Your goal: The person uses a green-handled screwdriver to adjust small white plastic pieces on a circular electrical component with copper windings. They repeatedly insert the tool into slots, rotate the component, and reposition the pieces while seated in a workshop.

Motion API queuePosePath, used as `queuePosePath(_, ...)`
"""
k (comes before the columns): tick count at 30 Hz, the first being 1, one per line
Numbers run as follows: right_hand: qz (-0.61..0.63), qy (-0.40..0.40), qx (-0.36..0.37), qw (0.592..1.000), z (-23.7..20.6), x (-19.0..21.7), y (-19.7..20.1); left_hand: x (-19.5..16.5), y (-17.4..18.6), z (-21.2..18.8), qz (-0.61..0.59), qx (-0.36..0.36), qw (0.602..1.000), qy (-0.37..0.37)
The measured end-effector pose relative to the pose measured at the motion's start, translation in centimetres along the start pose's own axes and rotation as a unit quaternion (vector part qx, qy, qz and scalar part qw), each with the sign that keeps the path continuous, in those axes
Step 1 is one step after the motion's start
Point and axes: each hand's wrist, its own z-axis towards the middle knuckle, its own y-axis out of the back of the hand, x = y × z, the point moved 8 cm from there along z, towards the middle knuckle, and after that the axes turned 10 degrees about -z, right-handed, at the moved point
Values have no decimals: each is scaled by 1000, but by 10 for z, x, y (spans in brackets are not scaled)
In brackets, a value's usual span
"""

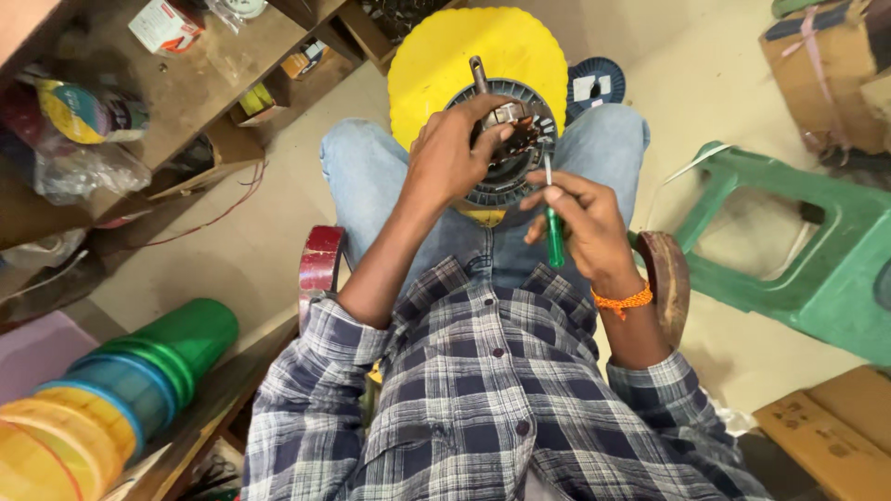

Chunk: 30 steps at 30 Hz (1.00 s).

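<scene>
Fingers (483, 125) of your L hand (450, 158) are curling over the motor stator (510, 139), on lap by yellow stool (445, 56) | R hand (580, 218) is pinching green screwdriver (554, 237), tip at rim | probably heavy, stiff metal; windings fragile, so grip outer ring.

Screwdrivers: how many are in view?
1: a green-handled screwdriver in the right hand, its tip at the round motor part steadied by the left hand. Shelf clutter may hide others.

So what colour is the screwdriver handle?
Green, on the screwdriver in the right hand; head view.
</scene>
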Motion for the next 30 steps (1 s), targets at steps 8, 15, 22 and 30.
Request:
queuePosePath(8, -197, 112, -23, 974, 10, 52, -47, -5, 6, -2, 18, -1, 1000, -22)
queuePosePath(15, -242, 91, -57, 964, 19, 57, -48, 4, 3, 1, 24, 12, 999, -44)
queuePosePath(22, -269, 105, -65, 955, 12, 55, -47, 6, -2, -8, 25, 16, 999, -29)
queuePosePath(30, -247, 96, -64, 962, 9, 52, -49, 7, -5, -12, 41, 13, 998, -43)
